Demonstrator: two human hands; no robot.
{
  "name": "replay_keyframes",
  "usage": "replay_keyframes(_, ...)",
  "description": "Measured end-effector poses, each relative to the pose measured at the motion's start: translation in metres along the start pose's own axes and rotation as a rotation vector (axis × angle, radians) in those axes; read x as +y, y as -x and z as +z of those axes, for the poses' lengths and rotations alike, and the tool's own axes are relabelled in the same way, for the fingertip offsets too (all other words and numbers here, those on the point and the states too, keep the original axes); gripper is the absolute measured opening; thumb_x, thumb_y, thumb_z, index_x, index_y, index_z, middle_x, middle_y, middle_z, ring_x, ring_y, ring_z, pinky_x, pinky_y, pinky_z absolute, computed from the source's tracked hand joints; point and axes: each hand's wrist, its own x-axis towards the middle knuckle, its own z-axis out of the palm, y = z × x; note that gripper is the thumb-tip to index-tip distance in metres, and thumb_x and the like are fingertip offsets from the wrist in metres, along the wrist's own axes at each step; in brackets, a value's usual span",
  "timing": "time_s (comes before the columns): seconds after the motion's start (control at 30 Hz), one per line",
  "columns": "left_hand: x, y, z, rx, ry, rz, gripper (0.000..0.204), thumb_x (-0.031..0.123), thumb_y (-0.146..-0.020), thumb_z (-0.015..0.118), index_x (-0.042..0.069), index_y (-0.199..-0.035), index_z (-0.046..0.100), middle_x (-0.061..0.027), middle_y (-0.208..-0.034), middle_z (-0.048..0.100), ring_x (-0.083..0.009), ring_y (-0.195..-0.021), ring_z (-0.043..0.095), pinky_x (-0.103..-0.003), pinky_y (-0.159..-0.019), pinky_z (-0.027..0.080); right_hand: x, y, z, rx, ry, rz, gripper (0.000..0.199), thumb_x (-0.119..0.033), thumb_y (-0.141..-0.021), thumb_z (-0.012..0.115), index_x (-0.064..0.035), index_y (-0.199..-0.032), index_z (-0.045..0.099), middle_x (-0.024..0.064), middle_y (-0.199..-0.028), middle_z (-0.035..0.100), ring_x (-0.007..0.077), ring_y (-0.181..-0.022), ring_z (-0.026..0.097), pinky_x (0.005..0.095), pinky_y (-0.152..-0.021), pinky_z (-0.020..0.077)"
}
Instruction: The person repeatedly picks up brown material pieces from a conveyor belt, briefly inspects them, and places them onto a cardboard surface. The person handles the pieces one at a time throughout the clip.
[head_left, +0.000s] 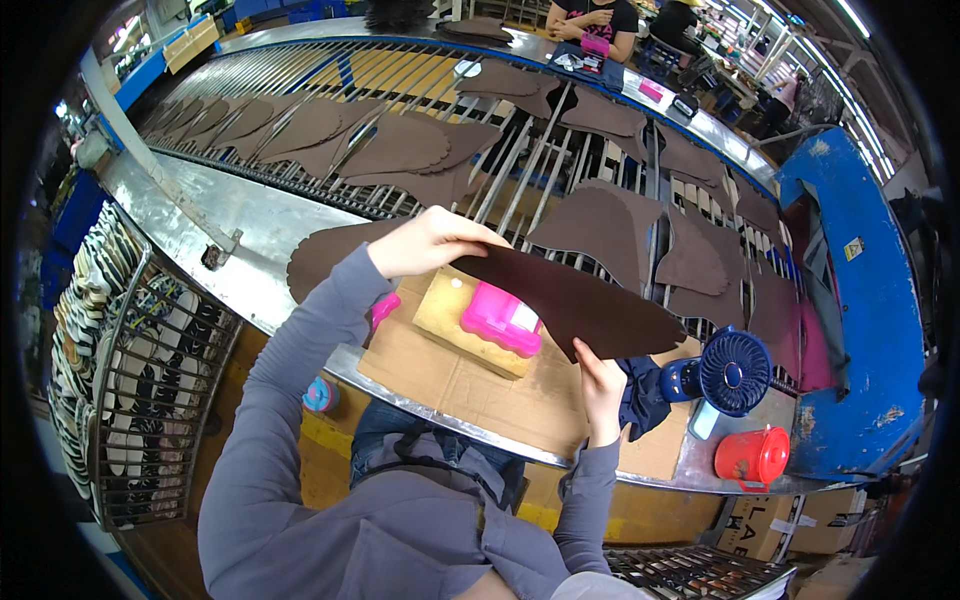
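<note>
Between my hands is a dark brown flat cut piece, like a shoe-upper panel [580, 300], raised above the workbench and tilted. My left hand [432, 241] pinches its upper left end between thumb and fingers. The fingers of my right hand [601, 390] grip its lower edge toward the right. Beneath the piece, a pink plastic case [500, 318] rests on a yellow block [440, 312], which lies on a cardboard sheet [420, 375]. Another brown panel [325, 258] lies on the bench by my left forearm, partly hidden by it.
Beyond the bench, a rod conveyor [520, 170] carries several brown panels. A blue fan [735, 371], a light blue phone [703, 420] and a red lidded pail [752, 455] stand at right, near a blue machine [850, 330]. A wire rack [150, 400] is at left. A person [597, 20] is across the conveyor.
</note>
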Motion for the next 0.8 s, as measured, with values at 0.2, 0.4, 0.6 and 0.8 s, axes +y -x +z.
replay_keyframes(0.2, -0.012, -0.024, 0.035, -0.103, -0.009, 0.029, 0.033, -0.006, -0.084, 0.056, 0.004, -0.114, 0.065, -0.0148, -0.103, 0.070, -0.0227, -0.093, 0.069, -0.030, -0.083, 0.053, 0.011, 0.039, -0.011, 0.040, -0.067, 0.184, 0.037, 0.013, -0.079, 0.059, -0.0066, -0.109, 0.071, 0.0178, -0.102, 0.069, 0.0288, -0.095, 0.067, 0.0313, -0.083, 0.0511)
replay_keyframes(0.4, -0.015, -0.046, 0.071, -0.173, -0.015, 0.033, 0.031, -0.004, -0.085, 0.056, 0.004, -0.114, 0.066, -0.0147, -0.102, 0.070, -0.0235, -0.090, 0.069, -0.030, -0.082, 0.053, 0.007, 0.056, -0.070, 0.072, 0.080, 0.172, 0.035, 0.013, -0.077, 0.060, -0.0060, -0.104, 0.072, 0.0163, -0.099, 0.070, 0.0274, -0.092, 0.068, 0.0313, -0.081, 0.0507)
replay_keyframes(0.6, -0.004, -0.072, 0.105, -0.269, 0.063, 0.143, 0.033, -0.008, -0.083, 0.054, 0.002, -0.113, 0.065, -0.0151, -0.101, 0.069, -0.0269, -0.094, 0.067, -0.032, -0.085, 0.052, -0.018, 0.037, -0.156, 0.111, 0.251, 0.056, 0.029, 0.016, -0.073, 0.059, 0.0009, -0.094, 0.071, 0.0165, -0.093, 0.070, 0.0274, -0.086, 0.068, 0.0319, -0.078, 0.0519)
replay_keyframes(0.8, 0.013, -0.063, 0.068, 0.009, -0.005, 0.148, 0.028, -0.004, -0.083, 0.061, 0.001, -0.110, 0.065, -0.0132, -0.095, 0.071, -0.0201, -0.086, 0.069, -0.029, -0.077, 0.053, -0.035, -0.006, -0.153, 0.250, 0.146, 0.098, 0.026, 0.016, -0.074, 0.060, 0.0031, -0.095, 0.070, 0.0125, -0.089, 0.066, 0.0223, -0.082, 0.065, 0.0259, -0.075, 0.0476)
